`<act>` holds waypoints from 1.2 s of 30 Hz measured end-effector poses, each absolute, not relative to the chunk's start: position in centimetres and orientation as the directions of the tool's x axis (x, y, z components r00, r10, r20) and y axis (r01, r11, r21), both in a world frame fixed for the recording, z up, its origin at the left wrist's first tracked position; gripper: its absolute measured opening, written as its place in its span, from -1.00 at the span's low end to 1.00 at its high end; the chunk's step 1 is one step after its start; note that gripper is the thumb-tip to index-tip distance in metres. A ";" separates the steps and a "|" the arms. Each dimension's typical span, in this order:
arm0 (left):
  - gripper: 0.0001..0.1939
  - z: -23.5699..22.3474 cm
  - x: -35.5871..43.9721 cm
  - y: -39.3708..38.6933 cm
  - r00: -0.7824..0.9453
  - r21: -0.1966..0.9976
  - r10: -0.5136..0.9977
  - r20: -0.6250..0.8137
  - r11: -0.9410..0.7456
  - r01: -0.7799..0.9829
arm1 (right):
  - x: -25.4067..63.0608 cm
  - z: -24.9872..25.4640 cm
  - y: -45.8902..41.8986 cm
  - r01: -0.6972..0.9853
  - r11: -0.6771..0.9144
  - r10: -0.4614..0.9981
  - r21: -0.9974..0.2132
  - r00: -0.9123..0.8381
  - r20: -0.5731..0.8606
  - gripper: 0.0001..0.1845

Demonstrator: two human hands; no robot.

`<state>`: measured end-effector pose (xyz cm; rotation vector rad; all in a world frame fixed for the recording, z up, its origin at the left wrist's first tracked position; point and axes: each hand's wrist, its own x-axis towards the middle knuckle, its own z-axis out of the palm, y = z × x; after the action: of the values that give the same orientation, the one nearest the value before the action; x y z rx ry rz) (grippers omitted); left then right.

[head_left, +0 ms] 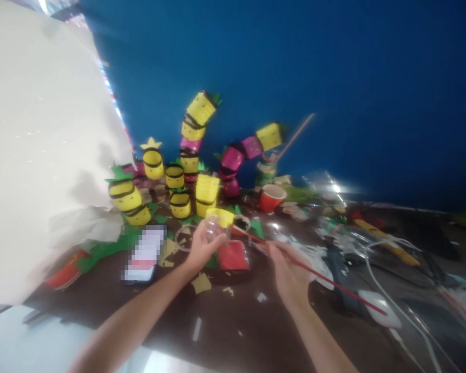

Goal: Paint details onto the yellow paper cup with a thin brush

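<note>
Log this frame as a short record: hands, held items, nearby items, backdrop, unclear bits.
left_hand: left hand grips a clear plastic piece; yellow piece beside it
right_hand: right hand holds a thin red stick, one end toward the left hand
between_hands: red square item on the dark table
left_side: phone, face up
behind_hands: upright red cup, yellow banded cups
backdrop: blue wall
unclear: image blurred; cannot tell whether yellow and clear pieces are joined
</note>
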<state>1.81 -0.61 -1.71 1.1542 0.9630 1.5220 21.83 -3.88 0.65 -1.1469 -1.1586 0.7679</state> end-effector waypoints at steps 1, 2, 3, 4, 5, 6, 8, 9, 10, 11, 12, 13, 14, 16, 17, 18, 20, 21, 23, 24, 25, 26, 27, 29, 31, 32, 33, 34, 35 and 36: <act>-0.52 -1.8 1.8 -0.6 -0.092 0.946 0.973 0.212 -0.228 -0.230 | 21.9 0.6 -3.9 0.081 0.283 0.916 -0.956 0.274 0.295 -0.75; -0.51 -1.8 1.8 -0.6 -0.094 0.944 0.972 0.214 -0.231 -0.235 | 22.0 0.5 -3.9 0.072 0.289 0.916 -0.955 0.270 0.298 -0.76; -0.50 -1.8 1.8 -0.6 -0.094 0.943 0.972 0.217 -0.233 -0.239 | 22.0 0.4 -3.9 0.065 0.293 0.919 -0.954 0.256 0.299 -0.76; -0.50 -1.8 1.8 -0.6 -0.091 0.941 0.972 0.219 -0.235 -0.244 | 22.0 0.4 -3.9 0.062 0.295 0.922 -0.953 0.241 0.302 -0.77; -0.50 -1.8 1.8 -0.6 -0.086 0.940 0.972 0.219 -0.234 -0.248 | 22.1 0.5 -3.9 0.067 0.294 0.925 -0.953 0.229 0.302 -0.77; -0.50 -1.8 1.8 -0.6 -0.081 0.939 0.973 0.218 -0.232 -0.253 | 22.1 0.5 -3.9 0.076 0.289 0.927 -0.954 0.226 0.299 -0.78; -0.50 -1.7 1.9 -0.6 -0.082 0.938 0.974 0.210 -0.225 -0.264 | 22.0 0.6 -3.8 0.091 0.275 0.925 -0.957 0.247 0.290 -0.79; -0.50 -1.6 1.9 -0.6 -0.089 0.936 0.975 0.205 -0.221 -0.273 | 22.1 0.7 -3.7 0.085 0.275 0.921 -0.958 0.264 0.288 -0.79; -0.49 -1.6 1.9 -0.6 -0.098 0.934 0.975 0.199 -0.219 -0.282 | 22.1 0.7 -3.6 0.062 0.283 0.915 -0.957 0.280 0.289 -0.80; -0.49 -1.5 1.8 -0.6 -0.107 0.932 0.975 0.194 -0.217 -0.290 | 22.1 0.6 -3.5 0.021 0.297 0.913 -0.955 0.287 0.290 -0.79; -0.48 -1.5 1.8 -0.5 -0.110 0.930 0.975 0.191 -0.216 -0.296 | 22.1 0.6 -3.4 -0.032 0.314 0.914 -0.949 0.283 0.292 -0.79; -0.48 -1.5 1.8 -0.5 -0.106 0.929 0.976 0.189 -0.213 -0.301 | 22.1 0.5 -3.3 -0.083 0.328 0.916 -0.941 0.273 0.296 -0.78; -0.47 -1.5 1.7 -0.5 -0.098 0.929 0.977 0.189 -0.210 -0.305 | 22.1 0.4 -3.2 -0.116 0.333 0.921 -0.936 0.253 0.297 -0.78; -0.46 -1.8 1.7 -0.5 -0.074 0.930 0.980 0.186 -0.200 -0.309 | 22.1 0.4 -3.3 -0.092 0.314 0.931 -0.945 0.222 0.288 -0.80; -0.46 -2.0 1.6 -0.5 -0.061 0.931 0.981 0.183 -0.193 -0.309 | 22.1 0.4 -3.3 -0.047 0.298 0.934 -0.954 0.220 0.281 -0.82; -0.46 -2.2 1.6 -0.4 -0.053 0.933 0.982 0.181 -0.188 -0.308 | 22.2 0.5 -3.4 0.001 0.282 0.933 -0.959 0.231 0.275 -0.83; -0.45 -2.8 1.5 -0.3 -0.047 0.931 0.983 0.180 -0.185 -0.313 | 22.2 0.8 -3.5 0.055 0.268 0.920 -0.962 0.282 0.272 -0.83; -0.44 -3.1 1.5 -0.1 -0.055 0.926 0.981 0.185 -0.193 -0.325 | 22.3 0.9 -3.5 0.055 0.271 0.908 -0.961 0.316 0.275 -0.83; -0.42 -3.5 1.4 0.1 -0.065 0.910 0.978 0.197 -0.207 -0.359 | 22.3 1.2 -3.3 0.020 0.291 0.887 -0.956 0.368 0.278 -0.83; -0.42 -3.5 1.4 0.1 -0.066 0.903 0.977 0.201 -0.211 -0.375 | 22.3 1.2 -3.2 -0.015 0.307 0.881 -0.952 0.384 0.278 -0.84; -0.42 -3.5 1.4 0.1 -0.062 0.898 0.977 0.203 -0.211 -0.385 | 22.3 1.3 -3.1 -0.060 0.325 0.879 -0.944 0.389 0.278 -0.84; -0.43 -3.3 1.4 0.1 -0.058 0.897 0.977 0.205 -0.211 -0.388 | 22.3 1.3 -3.0 -0.108 0.341 0.882 -0.934 0.380 0.278 -0.83; -0.45 -3.0 1.4 0.0 -0.057 0.900 0.977 0.205 -0.211 -0.382 | 22.3 1.2 -2.9 -0.152 0.356 0.887 -0.922 0.365 0.282 -0.83; -0.52 -2.3 1.5 -0.3 -0.063 0.913 0.975 0.213 -0.221 -0.344 | 22.4 0.9 -2.9 -0.194 0.371 0.898 -0.908 0.325 0.297 -0.85; -0.57 -1.6 1.7 -0.6 -0.068 0.932 0.969 0.237 -0.246 -0.265 | 22.5 0.5 -3.1 -0.151 0.373 0.901 -0.915 0.292 0.319 -0.88; -0.56 -1.4 1.8 -0.7 -0.068 0.936 0.965 0.255 -0.264 -0.235 | 22.7 0.2 -3.3 -0.113 0.375 0.899 -0.920 0.284 0.332 -0.88; -0.55 -1.2 1.9 -0.8 -0.074 0.939 0.962 0.264 -0.274 -0.205 | 22.8 0.0 -3.4 -0.072 0.375 0.897 -0.924 0.280 0.342 -0.89; -0.52 -1.2 2.0 -0.9 -0.083 0.943 0.960 0.269 -0.280 -0.182 | 22.9 -0.2 -3.5 -0.034 0.373 0.895 -0.927 0.277 0.350 -0.89; -0.48 -1.2 2.1 -0.9 -0.095 0.946 0.960 0.265 -0.278 -0.165 | 22.9 -0.4 -3.6 -0.001 0.371 0.892 -0.929 0.280 0.356 -0.89; -0.44 -1.3 2.2 -0.9 -0.108 0.951 0.961 0.256 -0.271 -0.152 | 22.9 -0.5 -3.7 0.025 0.368 0.890 -0.929 0.280 0.360 -0.88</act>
<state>2.16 -0.93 -1.30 1.2302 1.0077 1.5440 22.94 -3.69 -0.49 -1.0320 -1.1367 0.7449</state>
